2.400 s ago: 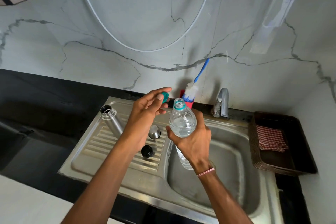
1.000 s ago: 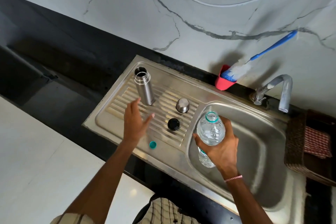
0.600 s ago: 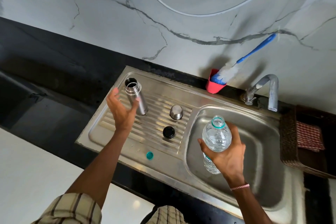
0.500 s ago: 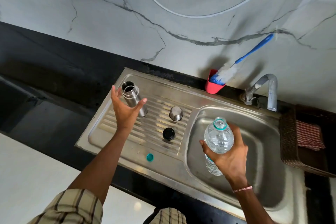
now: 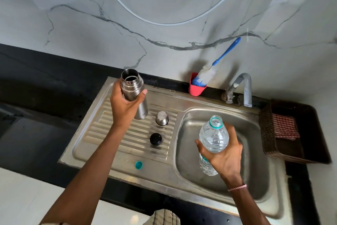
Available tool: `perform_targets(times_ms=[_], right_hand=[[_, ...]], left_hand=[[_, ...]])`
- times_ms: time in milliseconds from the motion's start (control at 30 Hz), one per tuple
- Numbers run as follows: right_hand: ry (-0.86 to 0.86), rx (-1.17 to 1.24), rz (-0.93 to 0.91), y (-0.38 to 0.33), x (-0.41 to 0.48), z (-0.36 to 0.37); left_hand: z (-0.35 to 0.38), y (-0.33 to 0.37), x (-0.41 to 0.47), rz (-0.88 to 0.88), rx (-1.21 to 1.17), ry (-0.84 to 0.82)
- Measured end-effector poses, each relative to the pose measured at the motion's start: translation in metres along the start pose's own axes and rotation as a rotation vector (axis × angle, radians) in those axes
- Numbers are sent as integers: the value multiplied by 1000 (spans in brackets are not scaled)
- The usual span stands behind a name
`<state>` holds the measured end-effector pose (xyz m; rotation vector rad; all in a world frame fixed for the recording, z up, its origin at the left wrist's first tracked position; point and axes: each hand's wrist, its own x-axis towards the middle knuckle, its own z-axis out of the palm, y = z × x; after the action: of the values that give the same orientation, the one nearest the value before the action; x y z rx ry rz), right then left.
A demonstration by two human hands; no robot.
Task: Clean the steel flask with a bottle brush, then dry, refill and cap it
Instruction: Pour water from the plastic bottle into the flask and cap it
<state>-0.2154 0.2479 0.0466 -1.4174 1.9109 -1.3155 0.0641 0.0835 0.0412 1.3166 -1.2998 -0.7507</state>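
Note:
My left hand [image 5: 124,108] grips the open steel flask [image 5: 134,88] upright above the ribbed drainboard [image 5: 113,133], its mouth uncapped. My right hand [image 5: 224,153] holds an open clear plastic water bottle [image 5: 213,137] over the sink basin [image 5: 255,179]. The flask's steel cup lid [image 5: 162,118] and black stopper [image 5: 156,139] lie on the drainboard. The bottle's small teal cap [image 5: 138,164] lies near the front edge. The blue-handled bottle brush [image 5: 209,73] stands in a red cup [image 5: 197,88] at the wall.
A steel tap [image 5: 242,88] rises behind the basin. A dark woven basket [image 5: 269,139] at the right holds a red checked cloth [image 5: 284,128]. Black counter [image 5: 45,82] surrounds the sink below a marble wall.
My left hand put the teal cap on the drainboard, reached to the flask, closed round it and lifted it. My right hand kept holding the water bottle over the basin.

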Motion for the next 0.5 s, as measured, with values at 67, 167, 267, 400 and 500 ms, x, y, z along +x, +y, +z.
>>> perform_targets(times_ms=[67, 167, 267, 400, 500], right_hand=[[7, -1, -13, -2, 3, -7], [7, 3, -14, -4, 7, -24], [29, -57, -56, -10, 9, -43], [47, -88, -118, -17, 12, -72], [37, -137, -163, -20, 13, -96]], left_hand=[[17, 20, -8, 5, -81, -75], [46, 44, -27, 27, -139, -201], [72, 60, -53, 75, -102, -318], [99, 64, -85, 137, -64, -468], [115, 65, -103, 184, -34, -540]])
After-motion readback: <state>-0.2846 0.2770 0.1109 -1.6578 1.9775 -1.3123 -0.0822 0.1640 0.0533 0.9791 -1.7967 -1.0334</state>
